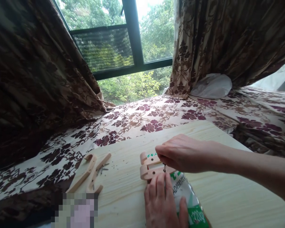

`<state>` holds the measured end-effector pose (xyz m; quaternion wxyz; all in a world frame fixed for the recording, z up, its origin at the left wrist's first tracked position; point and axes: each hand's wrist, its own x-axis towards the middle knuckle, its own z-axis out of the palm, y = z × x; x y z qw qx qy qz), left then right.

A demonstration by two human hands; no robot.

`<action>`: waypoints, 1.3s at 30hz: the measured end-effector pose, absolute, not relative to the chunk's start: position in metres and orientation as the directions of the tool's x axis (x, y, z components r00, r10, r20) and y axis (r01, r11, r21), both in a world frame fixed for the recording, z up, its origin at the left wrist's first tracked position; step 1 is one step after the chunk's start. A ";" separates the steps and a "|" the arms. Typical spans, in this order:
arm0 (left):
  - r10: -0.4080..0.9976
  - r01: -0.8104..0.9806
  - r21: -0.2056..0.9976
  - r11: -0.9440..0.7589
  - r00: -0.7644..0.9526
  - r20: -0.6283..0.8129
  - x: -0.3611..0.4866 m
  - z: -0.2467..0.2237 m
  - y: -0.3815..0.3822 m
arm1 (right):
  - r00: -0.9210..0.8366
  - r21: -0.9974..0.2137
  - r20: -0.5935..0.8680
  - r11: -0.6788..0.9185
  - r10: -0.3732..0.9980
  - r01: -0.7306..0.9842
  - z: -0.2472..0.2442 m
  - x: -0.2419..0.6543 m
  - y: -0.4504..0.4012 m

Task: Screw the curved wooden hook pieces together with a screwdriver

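Observation:
Several pale wooden pieces with drilled holes and rounded, hooked ends form a frame [147, 169] lying on a white and green printed package [192, 196]. My left hand [162, 201] lies over the package with fingers stretched out, fingertips against the frame's near side and thumb apart. Above the frame's right part, my right hand [173, 153] is closed around a thin-shafted tool [164, 167]. Its tip meets a hole in the near wooden piece. The tool's handle is hidden in the fist, so its kind does not show.
On the light wooden board [123, 190], two more curved wooden pieces [91, 172] lie at left beside several metal screws [104, 167] and small crumbs. Behind are patterned fabric [152, 110], curtains [184, 47], a window and a white plastic bag [212, 86].

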<state>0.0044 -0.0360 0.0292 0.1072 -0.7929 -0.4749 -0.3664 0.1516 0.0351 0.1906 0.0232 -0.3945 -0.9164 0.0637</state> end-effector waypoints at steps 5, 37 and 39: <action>0.709 0.808 0.232 -0.542 0.292 0.642 0.004 0.027 -0.037 | -0.615 -0.109 0.001 0.611 0.789 0.784 0.188 0.147 0.030; 0.706 0.762 0.274 -0.587 0.316 0.634 -0.005 0.033 -0.032 | -0.620 0.024 -0.232 0.641 0.750 0.767 0.223 0.135 0.035; 0.705 0.766 0.267 -0.585 0.318 0.633 -0.006 0.032 -0.032 | -0.672 0.049 -0.256 0.704 0.695 0.709 0.226 0.133 0.036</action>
